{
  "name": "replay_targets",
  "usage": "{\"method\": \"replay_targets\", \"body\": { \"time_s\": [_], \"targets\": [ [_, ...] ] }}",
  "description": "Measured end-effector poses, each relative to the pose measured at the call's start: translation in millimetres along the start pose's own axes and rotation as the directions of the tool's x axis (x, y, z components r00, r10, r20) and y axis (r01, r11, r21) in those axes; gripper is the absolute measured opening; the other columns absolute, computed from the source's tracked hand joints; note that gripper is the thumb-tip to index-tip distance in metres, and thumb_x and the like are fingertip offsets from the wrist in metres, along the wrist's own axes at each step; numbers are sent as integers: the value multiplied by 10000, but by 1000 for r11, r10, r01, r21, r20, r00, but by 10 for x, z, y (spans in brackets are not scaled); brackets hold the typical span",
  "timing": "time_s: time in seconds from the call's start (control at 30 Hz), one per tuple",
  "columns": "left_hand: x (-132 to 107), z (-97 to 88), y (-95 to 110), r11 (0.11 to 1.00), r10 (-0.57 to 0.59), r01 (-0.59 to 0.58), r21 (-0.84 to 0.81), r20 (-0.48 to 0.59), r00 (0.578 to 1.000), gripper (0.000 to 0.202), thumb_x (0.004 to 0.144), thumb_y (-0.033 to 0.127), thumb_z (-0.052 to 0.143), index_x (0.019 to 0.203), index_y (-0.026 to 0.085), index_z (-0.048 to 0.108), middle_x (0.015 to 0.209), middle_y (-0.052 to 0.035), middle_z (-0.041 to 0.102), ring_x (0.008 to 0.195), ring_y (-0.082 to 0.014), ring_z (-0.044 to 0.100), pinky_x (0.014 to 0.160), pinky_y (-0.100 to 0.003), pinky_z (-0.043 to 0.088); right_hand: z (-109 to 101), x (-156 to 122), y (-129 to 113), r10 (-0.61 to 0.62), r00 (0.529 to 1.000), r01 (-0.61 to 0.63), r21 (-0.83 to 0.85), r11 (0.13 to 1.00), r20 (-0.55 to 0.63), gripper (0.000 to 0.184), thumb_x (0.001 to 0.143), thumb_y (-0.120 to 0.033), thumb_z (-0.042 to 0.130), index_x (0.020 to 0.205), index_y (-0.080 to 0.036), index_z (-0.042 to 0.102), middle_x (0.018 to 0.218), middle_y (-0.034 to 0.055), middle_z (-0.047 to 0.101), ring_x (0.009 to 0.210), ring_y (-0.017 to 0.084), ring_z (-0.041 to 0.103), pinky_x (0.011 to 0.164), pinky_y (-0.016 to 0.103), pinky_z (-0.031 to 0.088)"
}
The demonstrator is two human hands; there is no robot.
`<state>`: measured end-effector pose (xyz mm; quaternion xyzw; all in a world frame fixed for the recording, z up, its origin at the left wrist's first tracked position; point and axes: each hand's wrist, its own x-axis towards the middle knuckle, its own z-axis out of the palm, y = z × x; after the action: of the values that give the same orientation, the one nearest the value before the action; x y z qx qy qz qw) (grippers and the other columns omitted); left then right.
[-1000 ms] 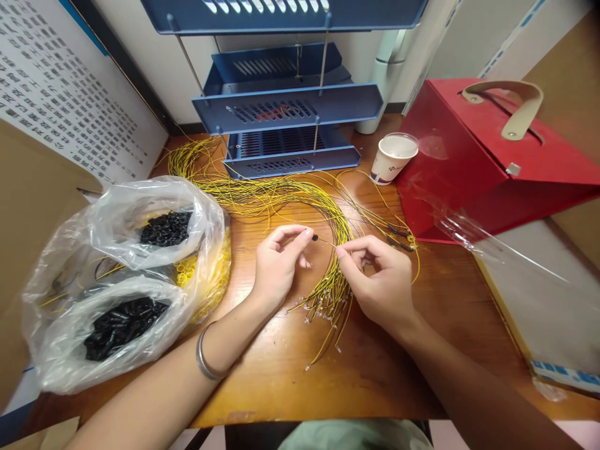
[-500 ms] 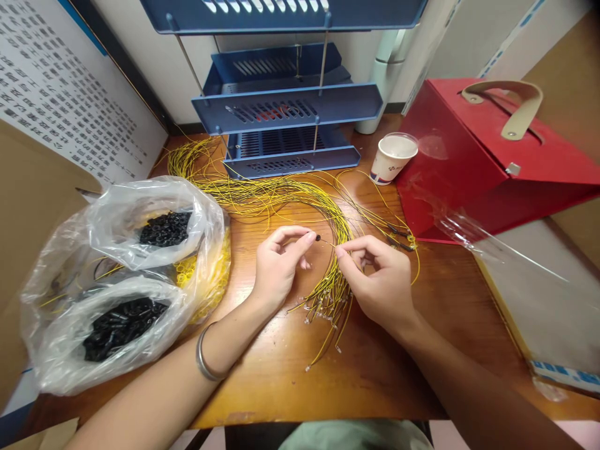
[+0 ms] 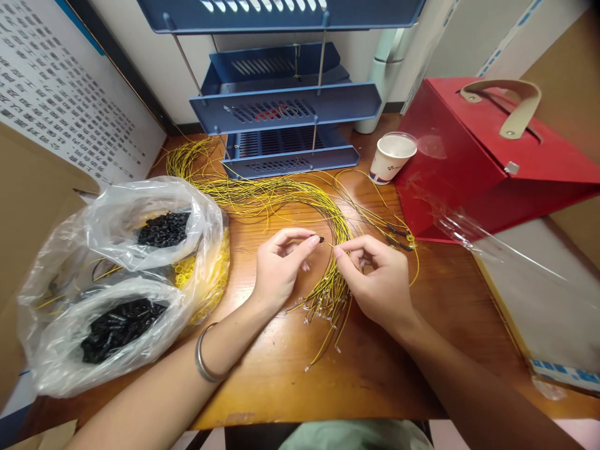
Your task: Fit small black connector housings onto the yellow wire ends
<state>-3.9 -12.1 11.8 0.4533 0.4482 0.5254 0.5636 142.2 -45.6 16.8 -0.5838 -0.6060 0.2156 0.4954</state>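
Note:
My left hand [image 3: 280, 265] pinches a small black ring [image 3: 321, 239] between thumb and forefinger. My right hand [image 3: 377, 278] pinches the tip of a thin yellow wire [image 3: 330, 245], and the tip meets the ring. Both hands hover over a bundle of yellow wires [image 3: 328, 275] that curves across the wooden table [image 3: 375, 369]. The bundle's clear terminal ends [image 3: 319, 309] lie below my hands.
Clear plastic bags at the left hold black rings [image 3: 164, 228], black sleeves [image 3: 117, 328] and yellow rings [image 3: 206, 275]. A blue tiered tray rack [image 3: 285, 106] stands at the back. A paper cup [image 3: 391, 157] and a red box [image 3: 492, 156] sit right.
My left hand has carried the black ring slightly to the right, closing the gap to the wire tip. My right hand has barely moved.

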Motion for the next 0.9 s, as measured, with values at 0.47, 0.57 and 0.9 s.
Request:
{"method": "replay_targets", "body": {
  "time_s": [0.47, 0.57, 0.9],
  "targets": [
    [8, 13, -9, 1000, -19, 19, 13, 2, 1000, 164, 755, 273, 754, 830, 143, 689, 673, 10, 653, 453, -43, 476, 447, -168, 416, 9, -3, 13, 1, 1000, -1, -2, 1000, 1, 110, 806, -204, 623, 710, -154, 642, 502, -70, 430, 447, 62, 378, 456, 216, 323],
    [9, 11, -16, 1000, -21, 21, 3, 10, 1000, 179, 732, 256, 773, 849, 145, 695, 712, 3, 673, 459, -40, 483, 450, -165, 424, 11, -2, 15, 3, 1000, -3, -5, 1000, -2, 112, 806, -206, 621, 709, -154, 644, 499, -70, 427, 445, 61, 376, 457, 215, 323],
    [23, 21, -9, 997, -29, 29, 73, -13, 1000, 172, 767, 279, 736, 861, 140, 698, 682, 4, 666, 459, -52, 471, 446, -176, 420, -3, -4, -2, 11, 1000, -11, 2, 1000, 3, 109, 808, -202, 624, 711, -156, 641, 502, -71, 433, 443, 59, 376, 449, 212, 318]
  ]
}}
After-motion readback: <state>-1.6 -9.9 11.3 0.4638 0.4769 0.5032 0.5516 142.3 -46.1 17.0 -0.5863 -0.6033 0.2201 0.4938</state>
